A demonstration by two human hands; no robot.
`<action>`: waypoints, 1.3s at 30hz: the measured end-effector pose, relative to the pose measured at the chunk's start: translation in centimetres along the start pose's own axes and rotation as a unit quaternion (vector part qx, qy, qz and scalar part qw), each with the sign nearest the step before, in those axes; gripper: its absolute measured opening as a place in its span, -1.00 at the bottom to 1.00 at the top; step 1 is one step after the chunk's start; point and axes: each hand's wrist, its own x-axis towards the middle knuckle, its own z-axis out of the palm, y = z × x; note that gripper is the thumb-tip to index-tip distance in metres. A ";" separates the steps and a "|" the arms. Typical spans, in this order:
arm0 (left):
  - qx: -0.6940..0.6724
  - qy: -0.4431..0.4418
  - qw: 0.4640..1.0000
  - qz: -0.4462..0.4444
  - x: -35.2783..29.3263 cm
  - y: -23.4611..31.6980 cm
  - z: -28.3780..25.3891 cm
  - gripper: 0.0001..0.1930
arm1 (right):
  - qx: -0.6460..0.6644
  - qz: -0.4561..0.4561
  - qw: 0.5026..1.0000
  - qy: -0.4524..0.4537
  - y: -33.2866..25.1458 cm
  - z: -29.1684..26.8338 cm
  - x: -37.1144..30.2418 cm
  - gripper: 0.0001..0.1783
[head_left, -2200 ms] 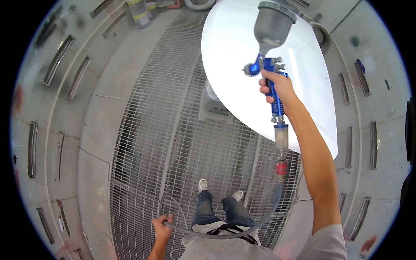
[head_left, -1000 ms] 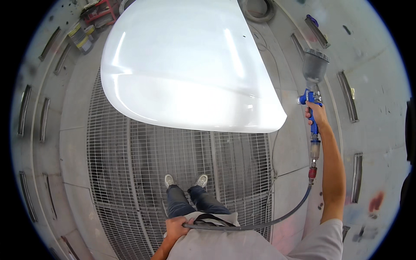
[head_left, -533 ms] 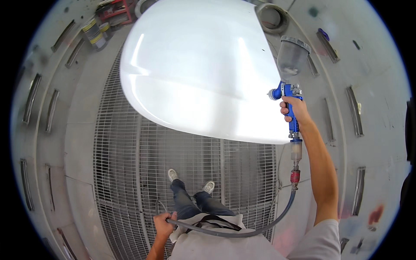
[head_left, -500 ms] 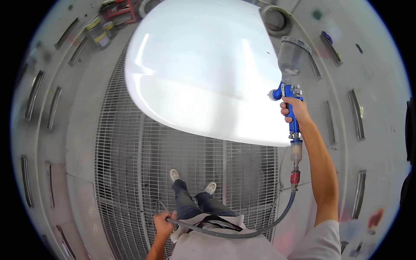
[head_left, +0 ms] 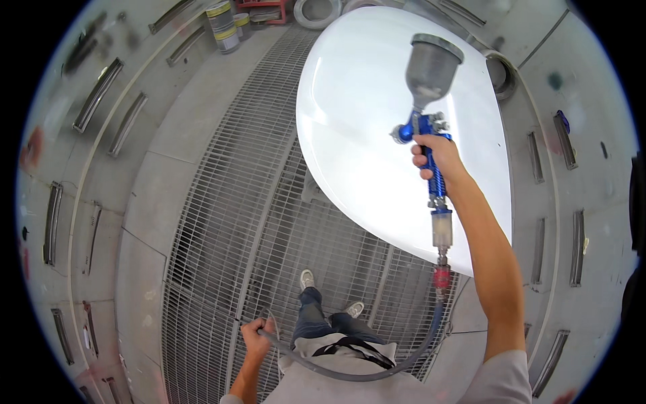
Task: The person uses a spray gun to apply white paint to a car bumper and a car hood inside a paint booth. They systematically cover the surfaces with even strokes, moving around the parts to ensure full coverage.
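My right hand [head_left: 445, 161] is wrapped round the handle of a blue spray gun [head_left: 436, 180], its nozzle pointing left. A grey, lidded paint cup [head_left: 432, 71] tops the gun, tilted slightly to the right. Below the handle hang a clear filter bowl [head_left: 441, 230] and a red coupling [head_left: 441, 277], joined to a grey air hose [head_left: 350, 374]. That hose loops across my waist to my left hand [head_left: 257, 337], which is closed round it. Behind the gun, a large glossy white panel [head_left: 356, 101], shaped like a car hood, is partly hidden by gun and hand.
Metal floor grating [head_left: 222, 182] lies under my feet and around the panel. Paint cans [head_left: 222, 27] stand at the far left, near a red rack [head_left: 264, 11]. Rings of ducting [head_left: 501, 75] lie beyond the panel. Grey walls with long metal fittings [head_left: 99, 94] curve along both sides.
The view has turned, so the panel appears farther right and tilted. The spray gun has shifted from the panel's right edge to in front of its surface. Both hands keep their holds.
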 end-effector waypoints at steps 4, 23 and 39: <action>-0.057 0.021 0.997 -0.039 2.0 1.0 -1.9 -0.58 | 0.006 -0.015 0.998 -0.053 -1.6 6.1 3.4 -0.84; 0.074 -0.184 0.975 0.100 0.8 6.9 6.6 -0.68 | -0.055 0.033 0.995 0.069 -0.9 -13.7 -3.5 -0.82; 0.088 -0.326 0.912 0.233 -5.3 13.0 18.8 -0.67 | -0.046 0.063 0.964 0.253 3.0 -40.4 -14.6 -0.84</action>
